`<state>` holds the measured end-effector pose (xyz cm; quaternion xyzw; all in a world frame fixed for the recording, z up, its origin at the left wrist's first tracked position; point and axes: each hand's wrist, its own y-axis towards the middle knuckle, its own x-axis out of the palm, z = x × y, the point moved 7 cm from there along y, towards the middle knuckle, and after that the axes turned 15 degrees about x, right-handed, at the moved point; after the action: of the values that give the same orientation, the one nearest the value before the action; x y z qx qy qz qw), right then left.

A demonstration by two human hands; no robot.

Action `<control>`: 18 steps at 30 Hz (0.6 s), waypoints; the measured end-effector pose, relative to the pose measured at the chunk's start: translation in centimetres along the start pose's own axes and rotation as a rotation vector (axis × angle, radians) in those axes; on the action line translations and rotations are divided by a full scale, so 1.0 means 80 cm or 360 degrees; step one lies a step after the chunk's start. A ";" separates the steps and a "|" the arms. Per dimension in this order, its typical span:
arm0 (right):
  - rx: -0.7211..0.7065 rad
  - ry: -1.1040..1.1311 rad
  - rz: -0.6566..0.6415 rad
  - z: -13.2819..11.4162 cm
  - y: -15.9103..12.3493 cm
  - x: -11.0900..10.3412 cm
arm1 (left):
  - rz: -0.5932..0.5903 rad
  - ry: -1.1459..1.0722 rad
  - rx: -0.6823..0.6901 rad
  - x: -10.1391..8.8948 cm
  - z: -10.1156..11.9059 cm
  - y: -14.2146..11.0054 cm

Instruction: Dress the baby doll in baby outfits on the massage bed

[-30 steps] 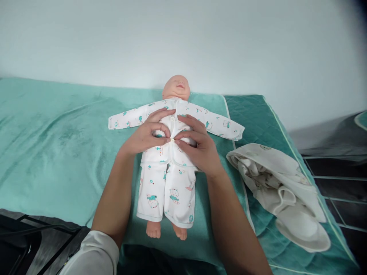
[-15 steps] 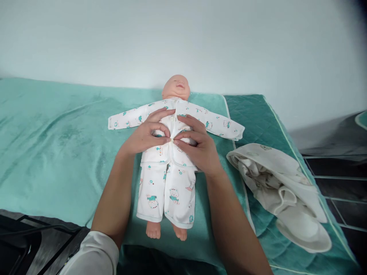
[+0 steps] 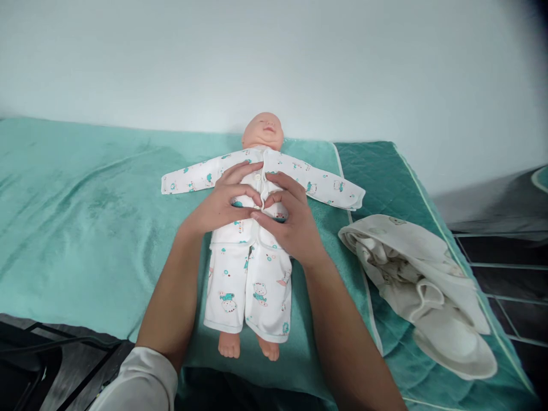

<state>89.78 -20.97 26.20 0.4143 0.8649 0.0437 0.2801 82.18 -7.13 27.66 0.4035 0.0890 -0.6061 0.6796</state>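
Note:
A baby doll (image 3: 262, 130) lies on its back, head toward the wall, arms spread inside long sleeves. It wears a white printed jacket (image 3: 233, 233) and matching trousers (image 3: 268, 297), with bare feet showing below. My left hand (image 3: 226, 197) and my right hand (image 3: 291, 214) meet at the jacket's front opening over the belly. Thumbs and index fingers of both pinch the two edges there. Between them the button is mostly hidden by the fingertips. Just above, another button (image 3: 257, 177) shows on the front placket.
Green cloth (image 3: 85, 228) covers the table, with a darker quilted part (image 3: 372, 171) at the right. On that part lies a crumpled white printed garment or cloth (image 3: 415, 274). A pale wall (image 3: 274, 57) rises behind. Dark rack bars (image 3: 505, 265) stand at the right edge.
My fingertips have shifted slightly at the jacket front; the right thumb now lies further left, against the left thumb, and the edge is lifted between the index fingers. The doll stays put.

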 end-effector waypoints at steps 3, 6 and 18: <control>-0.0008 0.0030 -0.0012 -0.004 -0.001 0.004 | 0.0037 -0.0067 0.0005 0.001 0.002 0.001; 0.0103 0.0357 0.0048 0.009 0.004 -0.014 | 0.0239 -0.0332 -0.0048 -0.013 -0.005 -0.006; 0.0217 0.0150 0.1059 0.072 0.002 -0.086 | 0.1460 0.0371 -0.0513 -0.084 -0.098 -0.067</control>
<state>96.32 -26.89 24.54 0.6890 0.6952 0.0940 0.1819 78.59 3.39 24.24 0.3559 0.0702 -0.1742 0.9154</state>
